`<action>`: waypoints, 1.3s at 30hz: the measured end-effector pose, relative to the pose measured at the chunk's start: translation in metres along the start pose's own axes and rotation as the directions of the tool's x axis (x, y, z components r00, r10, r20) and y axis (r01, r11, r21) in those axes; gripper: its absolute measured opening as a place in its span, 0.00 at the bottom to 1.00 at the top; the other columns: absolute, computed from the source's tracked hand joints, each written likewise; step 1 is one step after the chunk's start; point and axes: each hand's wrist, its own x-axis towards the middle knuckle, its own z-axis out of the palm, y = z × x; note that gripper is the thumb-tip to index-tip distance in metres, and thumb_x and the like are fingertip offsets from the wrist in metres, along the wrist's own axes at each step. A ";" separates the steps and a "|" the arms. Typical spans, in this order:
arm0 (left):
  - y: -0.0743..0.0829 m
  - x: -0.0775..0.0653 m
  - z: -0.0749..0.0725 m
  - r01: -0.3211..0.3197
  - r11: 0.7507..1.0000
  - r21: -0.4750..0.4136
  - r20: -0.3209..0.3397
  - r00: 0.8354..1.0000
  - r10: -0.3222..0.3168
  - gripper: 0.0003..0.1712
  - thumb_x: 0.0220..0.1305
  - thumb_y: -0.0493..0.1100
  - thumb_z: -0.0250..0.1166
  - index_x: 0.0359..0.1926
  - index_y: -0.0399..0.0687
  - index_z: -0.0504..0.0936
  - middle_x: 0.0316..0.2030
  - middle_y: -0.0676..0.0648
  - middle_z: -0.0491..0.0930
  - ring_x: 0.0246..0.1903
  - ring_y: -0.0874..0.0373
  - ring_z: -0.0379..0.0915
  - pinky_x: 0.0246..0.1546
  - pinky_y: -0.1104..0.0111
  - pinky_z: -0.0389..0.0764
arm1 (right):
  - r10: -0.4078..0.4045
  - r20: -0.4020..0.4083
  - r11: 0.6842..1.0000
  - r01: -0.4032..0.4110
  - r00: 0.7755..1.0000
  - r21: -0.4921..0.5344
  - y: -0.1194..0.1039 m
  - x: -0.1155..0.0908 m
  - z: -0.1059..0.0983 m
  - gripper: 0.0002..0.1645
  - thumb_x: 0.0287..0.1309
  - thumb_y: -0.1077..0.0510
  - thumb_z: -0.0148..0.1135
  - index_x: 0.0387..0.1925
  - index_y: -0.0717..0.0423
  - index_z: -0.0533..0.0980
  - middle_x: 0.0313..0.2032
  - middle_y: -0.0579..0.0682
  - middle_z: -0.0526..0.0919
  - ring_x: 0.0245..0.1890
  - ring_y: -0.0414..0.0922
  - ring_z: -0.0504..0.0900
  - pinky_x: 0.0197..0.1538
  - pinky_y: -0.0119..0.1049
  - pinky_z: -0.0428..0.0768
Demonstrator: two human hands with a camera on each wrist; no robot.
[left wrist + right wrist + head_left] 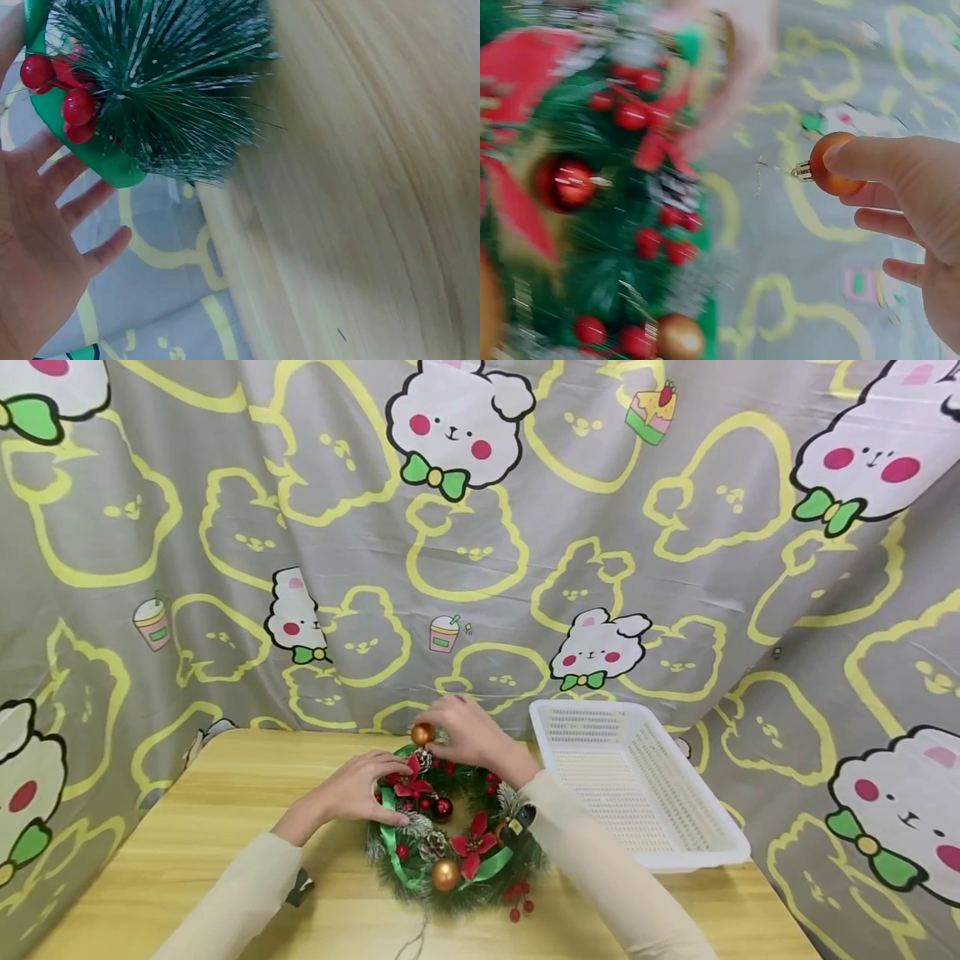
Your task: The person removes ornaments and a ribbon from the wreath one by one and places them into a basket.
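A Christmas wreath of green frosted needles lies on the table, trimmed with green ribbon, red poinsettias, berries, pine cones and baubles. My right hand pinches a gold bauble between thumb and fingers, above the wreath's far side. In the right wrist view its metal cap and thin wire point toward the wreath, apart from it. At the wreath's left side is my left hand, fingers spread and loosely extended beside the green ribbon and red berries. A second gold bauble sits on the wreath's near side.
A white plastic basket stands right of the wreath on the wooden table. A red berry sprig pokes out at the wreath's near right. Some small dark object lies beside the left sleeve. A patterned curtain hangs behind.
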 end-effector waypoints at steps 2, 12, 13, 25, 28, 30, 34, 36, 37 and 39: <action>0.000 0.001 0.000 -0.002 1.000 -0.013 -0.003 1.000 0.002 0.47 0.47 0.75 0.73 0.62 0.53 0.82 0.64 0.45 0.78 0.66 0.42 0.71 0.64 0.40 0.72 | 0.058 -0.037 0.998 -0.057 0.998 0.026 0.012 0.001 -0.013 0.20 0.61 0.53 0.72 0.55 0.46 0.84 0.50 0.44 0.88 0.54 0.46 0.82 0.65 0.53 0.74; 0.000 -0.001 0.000 0.000 0.999 -0.032 -0.008 1.000 0.000 0.47 0.45 0.73 0.76 0.62 0.52 0.82 0.64 0.42 0.78 0.67 0.35 0.68 0.63 0.34 0.69 | 0.303 -0.220 0.947 -0.267 0.927 0.179 0.083 -0.022 -0.066 0.23 0.56 0.56 0.75 0.54 0.54 0.84 0.50 0.52 0.88 0.53 0.53 0.82 0.62 0.50 0.77; -0.001 -0.001 0.000 0.006 0.999 -0.040 -0.009 1.000 -0.007 0.47 0.45 0.73 0.76 0.62 0.52 0.82 0.64 0.42 0.78 0.67 0.35 0.68 0.63 0.33 0.68 | 0.331 -0.230 0.936 -0.287 0.915 0.202 0.091 -0.027 -0.068 0.23 0.56 0.57 0.75 0.55 0.56 0.84 0.50 0.53 0.88 0.53 0.54 0.82 0.61 0.51 0.76; -0.003 -0.004 0.006 0.059 0.991 -0.122 -0.004 0.998 -0.060 0.49 0.43 0.73 0.77 0.63 0.55 0.81 0.68 0.39 0.73 0.70 0.34 0.63 0.64 0.31 0.65 | 0.584 -0.337 0.808 -0.486 0.739 0.334 0.170 -0.104 -0.052 0.22 0.55 0.61 0.72 0.53 0.62 0.83 0.50 0.60 0.86 0.55 0.58 0.80 0.60 0.55 0.75; -0.003 -0.005 0.008 0.064 0.989 -0.133 -0.006 0.998 -0.065 0.48 0.43 0.73 0.77 0.63 0.55 0.81 0.68 0.38 0.72 0.69 0.35 0.64 0.64 0.31 0.66 | 0.628 -0.311 0.775 -0.533 0.713 0.340 0.177 -0.119 -0.042 0.22 0.56 0.60 0.72 0.54 0.63 0.83 0.49 0.62 0.86 0.53 0.60 0.80 0.57 0.56 0.76; -0.003 -0.005 0.008 0.065 0.988 -0.141 -0.007 0.998 -0.067 0.48 0.43 0.72 0.78 0.63 0.55 0.81 0.68 0.38 0.72 0.69 0.35 0.65 0.63 0.32 0.67 | 0.650 -0.292 0.755 -0.555 0.701 0.349 0.181 -0.127 -0.035 0.22 0.57 0.60 0.71 0.53 0.63 0.83 0.49 0.63 0.86 0.51 0.61 0.81 0.56 0.57 0.77; -0.002 -0.006 0.006 0.066 0.985 -0.160 -0.003 0.998 -0.067 0.48 0.42 0.71 0.79 0.63 0.55 0.81 0.68 0.36 0.71 0.68 0.34 0.65 0.62 0.31 0.68 | 0.694 -0.256 0.715 -0.599 0.673 0.361 0.186 -0.139 -0.019 0.21 0.56 0.59 0.71 0.52 0.62 0.84 0.48 0.63 0.87 0.52 0.62 0.82 0.56 0.57 0.77; -0.002 -0.005 0.005 0.071 0.982 -0.173 0.002 0.997 -0.072 0.48 0.42 0.70 0.79 0.63 0.54 0.81 0.69 0.35 0.70 0.69 0.33 0.64 0.62 0.31 0.67 | 0.711 -0.228 0.696 -0.621 0.665 0.361 0.189 -0.142 -0.011 0.22 0.57 0.59 0.71 0.53 0.63 0.83 0.49 0.63 0.86 0.52 0.63 0.82 0.57 0.57 0.77; -0.002 -0.005 0.004 0.072 0.982 -0.175 0.004 0.997 -0.072 0.48 0.42 0.70 0.79 0.63 0.54 0.81 0.69 0.34 0.70 0.69 0.32 0.64 0.62 0.31 0.67 | 0.718 -0.216 0.688 -0.630 0.661 0.360 0.190 -0.143 -0.007 0.23 0.57 0.58 0.71 0.54 0.63 0.83 0.49 0.63 0.86 0.52 0.63 0.82 0.57 0.57 0.77; -0.003 -0.004 0.003 0.075 0.982 -0.176 0.011 0.997 -0.074 0.48 0.43 0.69 0.79 0.63 0.54 0.80 0.69 0.33 0.69 0.69 0.31 0.63 0.62 0.30 0.66 | 0.729 -0.190 0.674 -0.639 0.658 0.372 0.191 -0.144 -0.001 0.24 0.58 0.58 0.71 0.55 0.63 0.82 0.50 0.64 0.85 0.53 0.63 0.81 0.56 0.58 0.78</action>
